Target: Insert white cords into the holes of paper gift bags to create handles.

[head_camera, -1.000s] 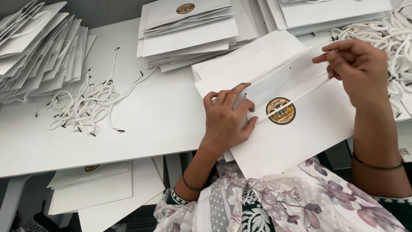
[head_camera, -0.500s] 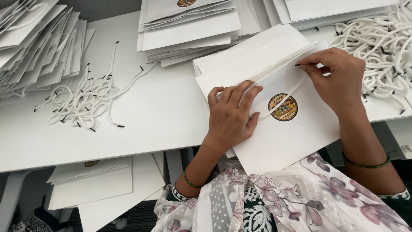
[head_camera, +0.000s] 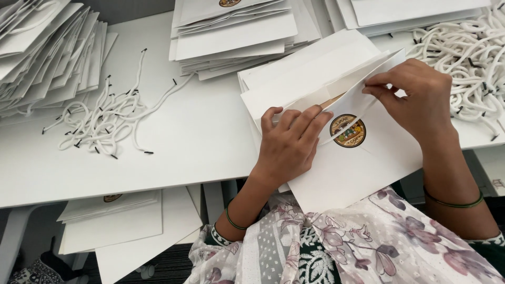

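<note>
The left hand [head_camera: 292,144] lay palm down on a flat white paper bag [head_camera: 363,168] near the table [head_camera: 200,131] edge, fingers spread a little and pressing the bag down without closing on anything. The right hand [head_camera: 415,97], at about two o'clock from the left, had thumb and fingertips pinched together on the bag's folded top edge, where a thin white cord [head_camera: 344,131] ran down from the pinch across the bag's face. A round gold-and-dark seal [head_camera: 347,131] sat on the bag between the two hands, just beside the left fingertips. The bag rested on a short stack [head_camera: 305,68] of similar white bags, its lower corner hanging past the table edge over the person's floral lap. At twelve o'clock from the hands stood a taller pile of bags [head_camera: 236,37], and at ten o'clock, well apart, a fanned heap [head_camera: 42,52] leaned along the table's left side. Loose white cords with dark tips [head_camera: 105,115] lay scattered at nine o'clock from the left hand; a thicker tangle of cords [head_camera: 468,63] lay at three o'clock, just beside the right hand. Below the table, at seven o'clock, more white sheets [head_camera: 115,226] sat on a lower level. Each wrist wore a thin green bangle [head_camera: 453,202].
</note>
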